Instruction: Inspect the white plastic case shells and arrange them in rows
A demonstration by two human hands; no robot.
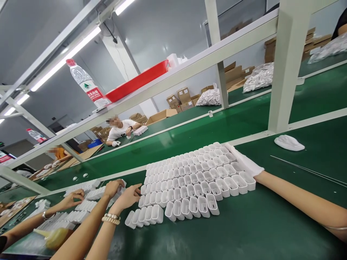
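Note:
Many small white plastic cups, open-topped with rounded corners (187,180), stand upright in tight rows on the green table. My right hand (244,159), in a white glove, lies stretched along the right end of the back rows, touching the cups. At the left end of the rows is my left hand (131,195), bare, with a beaded bracelet at the wrist. Its fingers reach out against the end cups, and I see nothing gripped in it. Two shorter front rows of cups (145,216) stand nearest me, the left one tilted slightly.
On the left, a co-worker's hands (112,187) reach among more white parts (81,209) beside a yellowish squeeze bottle (55,238). A white glove (289,143) and thin rods (306,168) lie right. Overhead, a shelf (195,68) bears a red tray (138,82) and bottle (85,83).

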